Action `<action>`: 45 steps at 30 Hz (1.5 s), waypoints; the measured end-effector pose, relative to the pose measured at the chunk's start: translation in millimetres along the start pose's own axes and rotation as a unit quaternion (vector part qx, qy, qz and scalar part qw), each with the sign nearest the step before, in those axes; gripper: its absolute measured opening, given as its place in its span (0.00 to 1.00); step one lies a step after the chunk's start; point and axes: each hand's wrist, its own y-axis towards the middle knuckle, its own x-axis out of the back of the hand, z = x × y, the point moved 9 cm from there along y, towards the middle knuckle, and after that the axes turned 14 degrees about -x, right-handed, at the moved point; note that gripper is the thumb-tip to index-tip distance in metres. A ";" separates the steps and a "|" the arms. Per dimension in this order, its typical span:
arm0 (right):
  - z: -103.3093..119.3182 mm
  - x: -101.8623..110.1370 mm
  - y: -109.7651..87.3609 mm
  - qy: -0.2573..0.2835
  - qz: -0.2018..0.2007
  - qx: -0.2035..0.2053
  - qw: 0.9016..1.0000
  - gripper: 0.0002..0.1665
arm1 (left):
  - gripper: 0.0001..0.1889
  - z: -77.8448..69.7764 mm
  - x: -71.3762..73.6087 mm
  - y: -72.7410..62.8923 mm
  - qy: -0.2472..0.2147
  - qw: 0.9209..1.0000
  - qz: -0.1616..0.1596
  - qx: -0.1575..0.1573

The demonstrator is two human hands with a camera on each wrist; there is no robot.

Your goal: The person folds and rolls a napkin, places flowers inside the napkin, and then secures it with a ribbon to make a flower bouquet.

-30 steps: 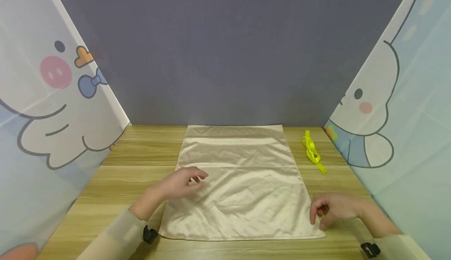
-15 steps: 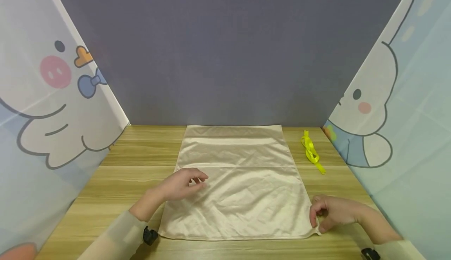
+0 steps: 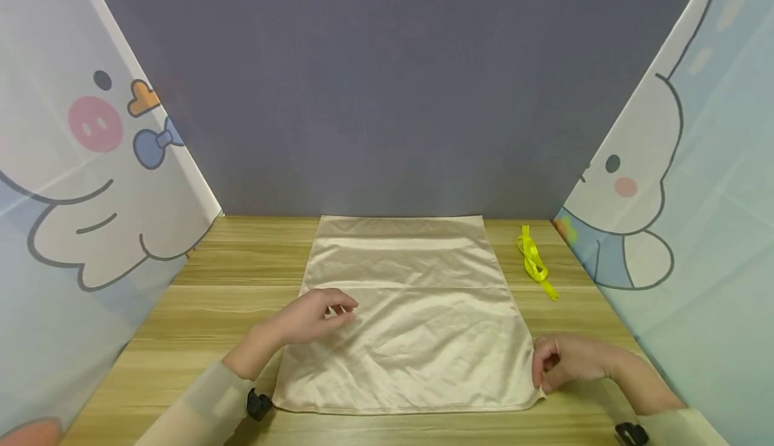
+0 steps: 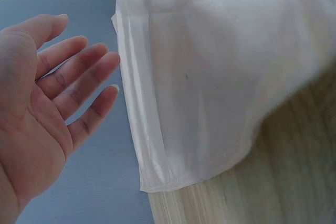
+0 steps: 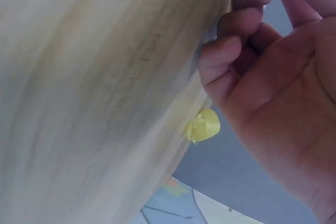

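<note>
Cream satin cloth (image 3: 423, 325) lies spread and rumpled on a wood-grain tabletop (image 3: 205, 305), its far edge reaching the foot of a grey panel (image 3: 387, 97) and a thin crease running across its middle. At the near right corner, our right hand (image 3: 571, 359) pinches the cloth between thumb and finger, the other fingers curled in toward the palm. Our left hand (image 3: 311, 317) hangs over the cloth's left side, fingers loosely bent and gripping nothing, palm showing in the left wrist view. Beyond our right hand, a yellow ribbon (image 3: 530, 254) lies looped on the tabletop, near the cloth's right edge. Cartoon-printed panels (image 3: 713, 231) flank us on both sides.
</note>
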 end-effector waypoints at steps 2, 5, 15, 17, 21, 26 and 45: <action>6.4 3.5 0.1 -0.002 -0.005 0.015 1.000 0.04 | 0.20 0.1 0.3 0.7 -0.002 1.000 -0.002 0.002; 19.3 10.6 1.4 -0.001 -0.015 0.043 0.999 0.03 | 0.20 -0.9 1.1 2.0 -0.006 1.000 -0.003 0.003; 75.0 41.4 11.0 -0.019 -0.079 0.153 0.985 0.15 | 0.18 -18.2 1.4 13.1 -0.019 1.000 -0.006 -0.018; 82.0 47.9 13.1 -0.021 -0.094 0.150 0.984 0.16 | 0.17 -25.4 1.7 18.0 -0.023 0.999 -0.007 -0.028; 90.6 60.3 15.8 -0.020 -0.121 0.128 0.984 0.12 | 0.15 -41.9 0.2 27.9 -0.036 0.998 0.003 -0.045; 96.4 71.4 19.9 -0.021 -0.157 0.091 0.983 0.09 | 0.15 -62.5 -5.4 38.1 -0.051 0.996 0.021 -0.068; 126.1 95.8 31.4 0.053 -0.203 0.143 0.967 0.13 | 0.12 -88.4 -60.3 58.5 -0.068 0.995 0.044 -0.058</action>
